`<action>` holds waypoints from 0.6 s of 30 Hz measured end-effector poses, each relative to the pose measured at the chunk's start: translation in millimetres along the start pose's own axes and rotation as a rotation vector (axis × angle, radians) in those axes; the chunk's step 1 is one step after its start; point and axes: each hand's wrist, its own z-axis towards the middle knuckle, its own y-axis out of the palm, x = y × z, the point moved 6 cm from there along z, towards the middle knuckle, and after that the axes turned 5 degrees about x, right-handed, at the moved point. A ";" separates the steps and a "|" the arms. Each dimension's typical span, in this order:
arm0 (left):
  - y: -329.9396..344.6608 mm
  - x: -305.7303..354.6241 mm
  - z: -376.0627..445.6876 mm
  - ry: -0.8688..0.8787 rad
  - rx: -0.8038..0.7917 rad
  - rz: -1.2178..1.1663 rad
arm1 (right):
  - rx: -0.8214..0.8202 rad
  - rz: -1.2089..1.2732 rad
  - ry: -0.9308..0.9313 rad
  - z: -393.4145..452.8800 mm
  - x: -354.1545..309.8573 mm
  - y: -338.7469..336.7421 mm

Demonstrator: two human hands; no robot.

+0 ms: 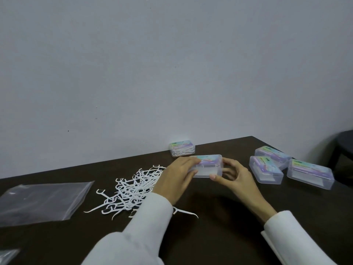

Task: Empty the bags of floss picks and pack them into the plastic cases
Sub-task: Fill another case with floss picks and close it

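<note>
While curled from either side, both hands' [174, 177] [236, 177] grip round one clear case [208, 166].

A plain pale grey-blue wall [172, 64] fills the upper half of the view, unadorned except for a few tiny dark specks. Against it stands a dark brown table [219, 226] with a matte top; its far edge runs up toward the right, where a corner shows. Past that corner, at the right edge of the view, a dark piece of furniture [343, 148] stands by the wall, too cut off to identify. The light is soft, dim and even.
</note>
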 end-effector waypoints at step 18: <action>7.8 25.1 -9.4 0.395 0.197 0.410 | -0.005 -0.080 -0.118 -3.5 -9.9 4.6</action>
